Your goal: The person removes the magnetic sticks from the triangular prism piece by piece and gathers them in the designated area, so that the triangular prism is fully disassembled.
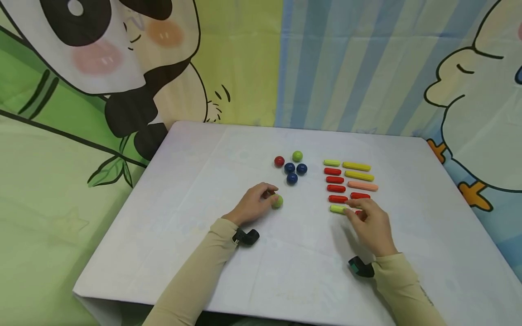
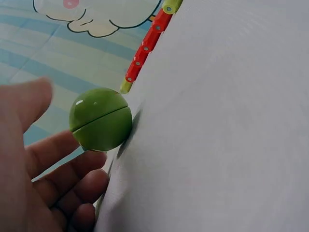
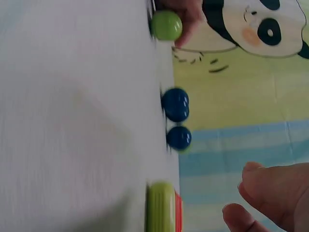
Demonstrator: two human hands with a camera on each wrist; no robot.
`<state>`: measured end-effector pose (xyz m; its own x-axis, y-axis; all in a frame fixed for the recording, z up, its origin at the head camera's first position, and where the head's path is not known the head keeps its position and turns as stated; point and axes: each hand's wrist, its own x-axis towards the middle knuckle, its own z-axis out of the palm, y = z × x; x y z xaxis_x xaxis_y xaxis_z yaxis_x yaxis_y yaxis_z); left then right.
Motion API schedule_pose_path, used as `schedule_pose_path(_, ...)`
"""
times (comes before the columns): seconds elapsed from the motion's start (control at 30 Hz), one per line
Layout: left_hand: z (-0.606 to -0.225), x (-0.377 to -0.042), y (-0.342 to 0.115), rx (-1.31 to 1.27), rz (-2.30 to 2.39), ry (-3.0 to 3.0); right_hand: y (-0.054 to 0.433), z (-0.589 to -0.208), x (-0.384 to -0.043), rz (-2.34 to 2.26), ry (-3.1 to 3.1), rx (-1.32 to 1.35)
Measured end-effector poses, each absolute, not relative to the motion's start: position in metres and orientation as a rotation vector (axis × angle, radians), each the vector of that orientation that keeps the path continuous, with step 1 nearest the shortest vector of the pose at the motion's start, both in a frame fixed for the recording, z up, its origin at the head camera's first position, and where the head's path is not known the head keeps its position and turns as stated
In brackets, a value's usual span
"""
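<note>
My left hand (image 1: 254,203) is beside a green ball (image 1: 277,201) on the table. In the left wrist view a seam runs round this ball (image 2: 100,119); the thumb (image 2: 36,102) stands apart from it, and loosely bent fingers lie behind it. My right hand (image 1: 370,226) hovers at the near end of two columns of short coloured sticks, thumb and forefinger apart. Close to its fingertips lie a light green stick (image 1: 337,209) and a red stick (image 1: 360,195). Another red stick is partly hidden under the hand. The right wrist view shows nothing between thumb and fingers.
Beyond the left hand cluster three blue balls (image 1: 292,179), a red ball (image 1: 279,161) and another green ball (image 1: 297,156). The columns also hold yellow sticks (image 1: 359,175), an orange stick (image 1: 362,186) and several red ones. A cartoon-printed curtain (image 1: 244,59) hangs behind the white table (image 1: 183,181).
</note>
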<state>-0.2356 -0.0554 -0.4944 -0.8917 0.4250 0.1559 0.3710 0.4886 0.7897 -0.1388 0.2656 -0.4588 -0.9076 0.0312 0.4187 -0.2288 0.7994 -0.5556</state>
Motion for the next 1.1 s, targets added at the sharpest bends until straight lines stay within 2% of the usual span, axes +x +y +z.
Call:
schedule_pose_path(0.2,-0.495,-0.239,-0.06,0.579,1.511,2.729,0.202,-0.464,-0.155,0.961,-2.744,0.341)
schedule_pose_path(0.47,-0.493,-0.243,-0.067,0.394,1.579,2.868,0.146,-0.469,-0.181,1.075,-2.83,0.404)
schedule_pose_path(0.77,-0.492,-0.246,-0.067,0.372,1.604,2.917,0.12,-0.47,-0.2,1.06,-2.846,0.459)
schedule_pose_path(1.1,-0.491,-0.243,-0.067,0.348,1.633,2.913,0.109,-0.465,-0.225,0.972,-2.824,0.349)
